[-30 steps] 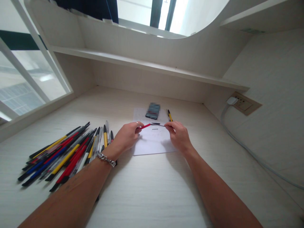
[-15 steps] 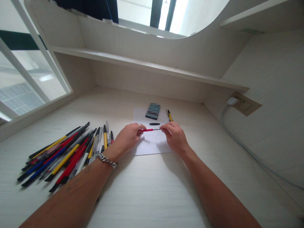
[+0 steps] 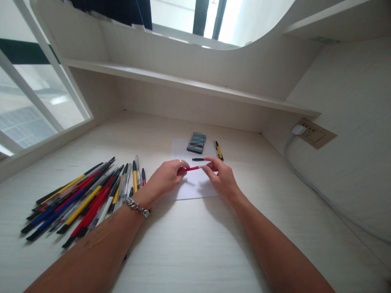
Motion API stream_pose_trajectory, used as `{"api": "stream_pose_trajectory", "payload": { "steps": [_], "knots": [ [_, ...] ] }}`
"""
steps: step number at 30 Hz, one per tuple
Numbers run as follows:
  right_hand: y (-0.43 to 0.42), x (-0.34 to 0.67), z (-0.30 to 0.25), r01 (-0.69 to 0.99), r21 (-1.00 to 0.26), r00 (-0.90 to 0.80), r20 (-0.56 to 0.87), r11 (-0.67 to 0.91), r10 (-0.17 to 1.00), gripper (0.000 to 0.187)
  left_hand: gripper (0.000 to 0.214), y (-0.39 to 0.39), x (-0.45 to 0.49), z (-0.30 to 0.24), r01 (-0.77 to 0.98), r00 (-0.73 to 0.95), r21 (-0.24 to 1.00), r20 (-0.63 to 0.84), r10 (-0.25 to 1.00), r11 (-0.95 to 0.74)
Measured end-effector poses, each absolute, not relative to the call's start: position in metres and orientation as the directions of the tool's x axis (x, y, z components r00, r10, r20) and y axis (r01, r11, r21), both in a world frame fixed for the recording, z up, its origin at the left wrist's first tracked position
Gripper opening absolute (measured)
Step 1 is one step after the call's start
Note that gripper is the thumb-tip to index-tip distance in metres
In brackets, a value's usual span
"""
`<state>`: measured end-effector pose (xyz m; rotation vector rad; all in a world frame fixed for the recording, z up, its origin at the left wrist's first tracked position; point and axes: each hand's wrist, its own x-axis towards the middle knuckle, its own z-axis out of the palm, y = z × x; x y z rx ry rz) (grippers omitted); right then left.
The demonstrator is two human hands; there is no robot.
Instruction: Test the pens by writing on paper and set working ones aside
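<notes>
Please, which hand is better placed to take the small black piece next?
Probably the right hand: its fingers are beside the black piece, while the left hand is farther away. Both hands, however, are at the red pen.

My left fingers [image 3: 185, 164] and right fingers [image 3: 214, 159] grip a red pen [image 3: 193, 168] above white paper [image 3: 195, 188]; pen heap [image 3: 83, 206] left, yellow-black pen [image 3: 218, 150] far.

A white plug [image 3: 298, 130] sits in the wall socket [image 3: 318, 135].
</notes>
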<state>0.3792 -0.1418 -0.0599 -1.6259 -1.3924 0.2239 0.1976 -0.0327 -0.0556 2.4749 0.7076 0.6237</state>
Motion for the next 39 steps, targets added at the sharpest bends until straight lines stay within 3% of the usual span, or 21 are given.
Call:
{"api": "stream_pose_trajectory", "payload": {
  "steps": [4, 11, 21, 25, 31, 39],
  "knots": [
    [-0.138, 0.390, -0.063, 0.550, -0.830, 0.418, 0.365, 0.088, 0.832, 0.037, 0.020, -0.033, 0.198, -0.052, 0.375, 0.740, 0.587, 0.277, 0.613, -0.718],
    [-0.127, 0.400, -0.069, 0.864, -0.483, 0.335, 0.341, -0.142, 0.878, 0.017, 0.019, -0.031, 0.196, -0.052, 0.388, 0.714, 0.614, 0.272, 0.646, -0.687],
    [-0.105, 0.394, -0.070, 0.900, -0.388, 0.324, 0.284, -0.201, 0.903, 0.008, 0.019, -0.025, 0.195, -0.055, 0.434, 0.713, 0.576, 0.251, 0.655, -0.693],
    [-0.116, 0.400, -0.063, 0.886, -0.437, 0.312, 0.312, -0.156, 0.897, 0.011, 0.020, -0.025, 0.194, -0.055, 0.464, 0.707, 0.541, 0.250, 0.662, -0.701],
    [-0.144, 0.410, -0.060, 0.758, -0.651, 0.386, 0.402, -0.038, 0.830, 0.011, 0.018, -0.027, 0.194, -0.054, 0.479, 0.718, 0.517, 0.236, 0.655, -0.710],
    [-0.152, 0.405, -0.060, 0.819, -0.573, 0.321, 0.508, 0.036, 0.799, 0.013, 0.018, -0.030, 0.195, -0.054, 0.480, 0.725, 0.504, 0.232, 0.648, -0.718]
  ]
}}
